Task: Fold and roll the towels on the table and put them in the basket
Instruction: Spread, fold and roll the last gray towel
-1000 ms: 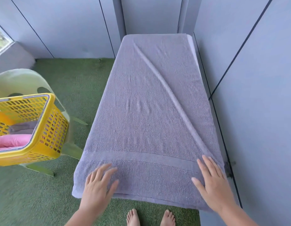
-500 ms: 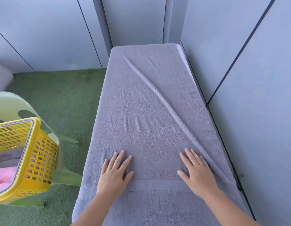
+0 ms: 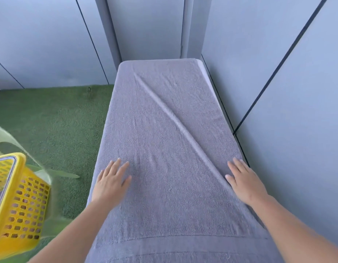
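Observation:
A large grey-lilac towel (image 3: 164,141) lies spread flat over the whole narrow table, with a diagonal crease running from its far left to its near right. My left hand (image 3: 111,182) presses flat on the towel near its left edge, fingers straight. My right hand (image 3: 244,180) presses flat near the right edge, beside the crease's lower end. The yellow perforated basket (image 3: 22,202) sits at the lower left on a pale green chair; its inside is mostly out of frame.
Grey wall panels (image 3: 278,92) close off the table's right side and far end. Green artificial turf (image 3: 56,126) covers the floor to the left. The pale green plastic chair (image 3: 10,141) under the basket stands close to the table's left edge.
Both hands have slid forward up the towel, away from its near hem, and spread apart toward the edges. The view has tilted up and the basket has shifted further out of frame.

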Action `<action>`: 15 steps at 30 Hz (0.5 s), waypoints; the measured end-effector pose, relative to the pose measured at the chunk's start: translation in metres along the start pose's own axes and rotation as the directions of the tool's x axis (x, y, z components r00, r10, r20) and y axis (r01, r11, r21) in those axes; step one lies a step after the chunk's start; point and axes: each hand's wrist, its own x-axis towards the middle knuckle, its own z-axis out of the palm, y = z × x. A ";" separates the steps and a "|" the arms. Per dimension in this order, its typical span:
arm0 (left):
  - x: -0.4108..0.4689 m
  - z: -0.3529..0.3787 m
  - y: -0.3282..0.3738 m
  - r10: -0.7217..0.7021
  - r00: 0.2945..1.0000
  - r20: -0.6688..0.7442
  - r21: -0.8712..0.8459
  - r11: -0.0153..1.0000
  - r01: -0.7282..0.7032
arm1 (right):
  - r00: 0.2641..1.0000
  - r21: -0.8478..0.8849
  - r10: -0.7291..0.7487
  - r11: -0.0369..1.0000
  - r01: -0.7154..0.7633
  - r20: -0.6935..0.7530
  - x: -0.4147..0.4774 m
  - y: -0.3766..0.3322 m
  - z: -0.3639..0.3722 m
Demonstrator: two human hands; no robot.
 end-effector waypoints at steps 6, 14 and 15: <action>0.031 0.013 0.036 0.131 0.988 0.078 0.060 0.989 -0.136 | 0.977 -0.044 -0.202 0.978 0.205 0.062 0.046 -0.033 0.010; 0.017 0.024 0.009 0.073 0.997 -0.002 0.040 0.997 -0.072 | 0.992 -0.018 -0.123 0.992 0.123 0.015 0.039 0.024 0.012; 0.016 0.023 0.009 0.084 0.996 -0.002 0.024 0.996 -0.084 | 0.992 -0.022 -0.123 0.992 0.123 0.012 0.041 0.026 0.012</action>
